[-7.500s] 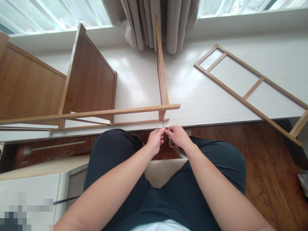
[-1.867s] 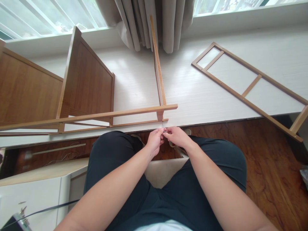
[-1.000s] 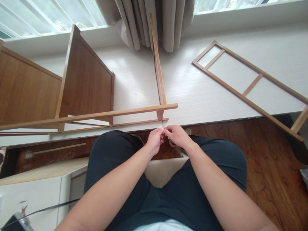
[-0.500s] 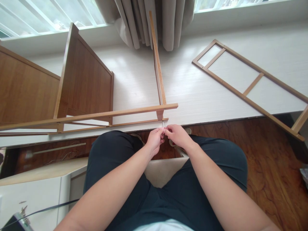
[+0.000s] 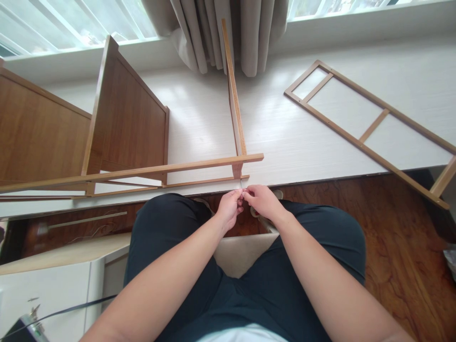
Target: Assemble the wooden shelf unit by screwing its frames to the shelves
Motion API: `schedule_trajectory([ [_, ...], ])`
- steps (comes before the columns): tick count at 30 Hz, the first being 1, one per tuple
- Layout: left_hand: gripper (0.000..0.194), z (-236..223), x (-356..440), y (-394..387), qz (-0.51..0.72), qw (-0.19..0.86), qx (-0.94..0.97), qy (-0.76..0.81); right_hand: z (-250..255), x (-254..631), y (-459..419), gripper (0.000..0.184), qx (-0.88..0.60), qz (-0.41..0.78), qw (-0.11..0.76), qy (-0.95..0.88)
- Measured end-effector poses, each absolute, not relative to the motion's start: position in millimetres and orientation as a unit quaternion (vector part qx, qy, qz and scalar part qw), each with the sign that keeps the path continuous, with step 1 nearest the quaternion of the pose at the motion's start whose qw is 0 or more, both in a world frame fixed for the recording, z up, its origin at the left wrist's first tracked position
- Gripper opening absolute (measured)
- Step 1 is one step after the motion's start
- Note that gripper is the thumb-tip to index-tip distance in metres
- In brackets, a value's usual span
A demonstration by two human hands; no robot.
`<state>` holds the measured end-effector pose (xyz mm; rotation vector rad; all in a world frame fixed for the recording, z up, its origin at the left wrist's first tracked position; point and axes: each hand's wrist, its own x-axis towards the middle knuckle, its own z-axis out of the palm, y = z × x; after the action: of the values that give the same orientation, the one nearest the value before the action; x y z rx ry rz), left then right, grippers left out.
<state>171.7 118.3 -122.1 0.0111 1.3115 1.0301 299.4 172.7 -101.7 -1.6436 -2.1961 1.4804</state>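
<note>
My left hand [image 5: 230, 207] and my right hand [image 5: 262, 200] meet just in front of the wooden shelf frame [image 5: 199, 165], fingertips pinched together. Between them they grip a thin metal rod [image 5: 241, 182], most of it hidden by the fingers; its exact kind does not show. The rod's far end points at the short crosspiece at the frame's right end, seemingly touching it. From that end a narrow wooden board [image 5: 235, 107], seen edge-on, runs back toward the curtain. Farther left, a brown wooden panel [image 5: 131, 109] stands upright against the same frame.
A second ladder-like wooden frame [image 5: 374, 118] lies on the white ledge [image 5: 270, 118] at right, its near end jutting past the edge. A grey curtain [image 5: 249, 38] hangs at the back. A white cabinet [image 5: 50, 289] with metal bits stands at lower left.
Both hands keep the same pinch at the same spot. The view has shifted very slightly; nothing else visibly differs.
</note>
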Motion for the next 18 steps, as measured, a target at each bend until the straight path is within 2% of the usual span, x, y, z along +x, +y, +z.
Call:
schedule_trajectory([
  [18,0.039,-126.5,170.1,116.3,0.448,0.667,0.013,0.595,-97.8,296.2,170.0,0.030,-0.537,0.442,-0.021,-0.718],
])
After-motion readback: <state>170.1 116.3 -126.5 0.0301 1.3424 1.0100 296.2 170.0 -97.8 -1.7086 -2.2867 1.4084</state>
